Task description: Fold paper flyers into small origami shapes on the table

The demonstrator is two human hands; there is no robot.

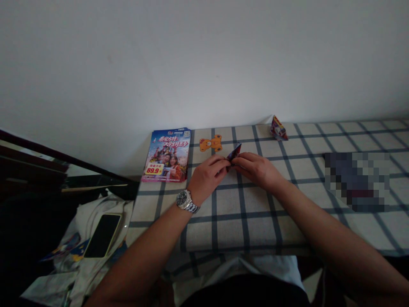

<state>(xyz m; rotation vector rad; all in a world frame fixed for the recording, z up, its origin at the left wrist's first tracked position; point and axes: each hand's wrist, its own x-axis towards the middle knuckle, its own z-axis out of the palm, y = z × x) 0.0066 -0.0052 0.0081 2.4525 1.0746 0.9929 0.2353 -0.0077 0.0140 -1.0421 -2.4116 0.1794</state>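
Observation:
Both hands meet near the middle of the checked tablecloth (pixel 243 213). My left hand (pixel 207 175), with a metal watch (pixel 187 201) on its wrist, pinches a small folded piece of coloured paper (pixel 234 152). My right hand (pixel 255 168) pinches the same paper from the other side, and a pointed corner of it sticks up between the fingertips. Both hands are closed on it.
A stack of colourful flyers (pixel 166 155) lies at the table's far left corner. An orange bear-shaped cutout (pixel 211 143) sits beside it. A finished folded paper shape (pixel 278 128) stands by the wall. A phone (pixel 102 235) lies on clutter left of the table. A blurred patch (pixel 358 181) covers the right.

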